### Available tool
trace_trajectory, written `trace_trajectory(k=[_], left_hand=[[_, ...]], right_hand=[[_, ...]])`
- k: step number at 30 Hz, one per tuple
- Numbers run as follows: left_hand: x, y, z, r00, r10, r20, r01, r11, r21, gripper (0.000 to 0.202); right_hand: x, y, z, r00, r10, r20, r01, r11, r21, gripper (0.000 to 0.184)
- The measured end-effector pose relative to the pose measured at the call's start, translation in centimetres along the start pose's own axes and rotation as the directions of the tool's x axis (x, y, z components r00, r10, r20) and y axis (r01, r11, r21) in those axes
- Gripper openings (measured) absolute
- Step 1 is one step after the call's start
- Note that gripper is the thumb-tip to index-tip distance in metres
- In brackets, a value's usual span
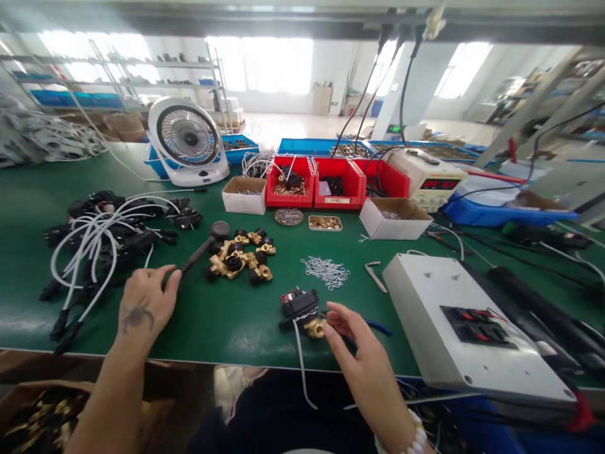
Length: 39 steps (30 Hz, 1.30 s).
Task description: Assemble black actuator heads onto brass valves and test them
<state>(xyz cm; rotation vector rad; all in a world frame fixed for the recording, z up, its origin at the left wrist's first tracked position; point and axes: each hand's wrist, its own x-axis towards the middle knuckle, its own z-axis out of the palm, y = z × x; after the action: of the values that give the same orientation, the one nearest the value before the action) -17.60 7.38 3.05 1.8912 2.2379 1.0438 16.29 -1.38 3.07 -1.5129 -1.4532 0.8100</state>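
Observation:
My left hand [149, 302] is closed around the handle end of a small black mallet [196, 254], whose round head rests beside a cluster of brass fittings with black caps [236, 257]. At the front of the table lies a brass valve with a black housing [301, 306] and a white cable hanging over the edge. The thumb and fingers of my right hand [362, 347] close on its brass end from the right. Behind it is a loose pile of silvery cotter pins [326, 272]. A bent metal hex key [375, 277] lies to the right.
Black parts with white cables [113, 233] heap at left. A white fan [191, 142], red bins [338, 183] and small cardboard boxes [244, 195] line the back. A grey control box [454, 321] and a power supply [428, 176] stand at right.

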Motion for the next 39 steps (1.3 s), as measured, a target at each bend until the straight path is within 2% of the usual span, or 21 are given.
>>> trace_trajectory(k=[2, 4, 5, 6, 7, 8, 10, 13, 16, 19, 21, 24, 28, 34, 39], left_hand=[[-1.9, 2.9, 0.9, 0.997, 0.072, -0.034, -0.072, 0.997, -0.017, 0.037], [-4.8, 6.6, 2.1, 0.98, 0.196, 0.043, -0.189, 0.975, -0.119, 0.037], [-6.4, 8.4, 2.9, 0.949, 0.301, 0.092, -0.277, 0.937, -0.213, 0.037], [-8.0, 10.2, 3.6, 0.9, 0.409, 0.152, -0.357, 0.89, -0.285, 0.046], [-9.3, 11.7, 4.2, 0.853, 0.487, 0.187, -0.415, 0.85, -0.323, 0.058], [-10.3, 13.0, 4.8, 0.828, 0.527, 0.191, -0.451, 0.829, -0.331, 0.064], [-11.3, 14.4, 5.6, 0.835, 0.528, 0.153, -0.462, 0.825, -0.326, 0.059], [-11.2, 14.8, 5.9, 0.854, 0.505, 0.129, -0.434, 0.826, -0.359, 0.051], [-11.0, 14.9, 5.3, 0.873, 0.475, 0.11, -0.387, 0.812, -0.437, 0.046], [-11.2, 15.7, 4.6, 0.865, 0.493, 0.09, -0.392, 0.778, -0.492, 0.042], [-11.5, 16.3, 4.3, 0.848, 0.526, 0.065, -0.426, 0.749, -0.508, 0.041], [-11.7, 16.8, 3.9, 0.82, 0.572, 0.028, -0.484, 0.718, -0.501, 0.038], [-12.2, 17.0, 3.0, 0.809, 0.588, -0.007, -0.512, 0.699, -0.499, 0.037], [-12.7, 17.6, 2.0, 0.796, 0.595, -0.108, -0.563, 0.665, -0.491, 0.041], [-12.7, 17.7, 1.8, 0.792, 0.601, -0.111, -0.564, 0.649, -0.51, 0.041]], right_hand=[[0.0, 0.2, 0.3, 0.997, 0.062, 0.043, -0.063, 0.998, 0.031, 0.045], [0.0, 0.2, 0.5, 0.992, 0.097, 0.086, -0.103, 0.992, 0.068, 0.05], [-0.1, 0.2, 0.6, 0.989, 0.103, 0.104, -0.112, 0.99, 0.086, 0.051], [-0.1, 0.1, 0.6, 0.987, 0.103, 0.119, -0.116, 0.988, 0.105, 0.05], [-0.1, 0.0, 0.6, 0.986, 0.102, 0.135, -0.119, 0.985, 0.124, 0.047], [-0.1, 0.0, 0.6, 0.983, 0.102, 0.151, -0.124, 0.982, 0.143, 0.045], [0.0, 0.1, 0.5, 0.976, 0.112, 0.188, -0.149, 0.97, 0.191, 0.041], [0.3, 0.4, 0.2, 0.96, 0.167, 0.224, -0.225, 0.937, 0.269, 0.055], [0.6, 0.3, -0.2, 0.939, 0.208, 0.272, -0.299, 0.887, 0.351, 0.072], [0.7, -0.3, -0.9, 0.897, 0.189, 0.399, -0.376, 0.8, 0.468, 0.07], [0.6, -0.6, -1.3, 0.888, 0.174, 0.425, -0.4, 0.747, 0.53, 0.063], [0.0, -0.8, -1.6, 0.92, 0.152, 0.361, -0.356, 0.711, 0.606, 0.05], [-1.0, -1.3, -1.7, 0.934, 0.08, 0.347, -0.308, 0.67, 0.675, 0.052], [-1.8, -2.4, -1.6, 0.963, 0.05, 0.267, -0.226, 0.691, 0.687, 0.039], [-1.9, -2.6, -1.0, 0.974, 0.057, 0.217, -0.196, 0.687, 0.699, 0.036]])
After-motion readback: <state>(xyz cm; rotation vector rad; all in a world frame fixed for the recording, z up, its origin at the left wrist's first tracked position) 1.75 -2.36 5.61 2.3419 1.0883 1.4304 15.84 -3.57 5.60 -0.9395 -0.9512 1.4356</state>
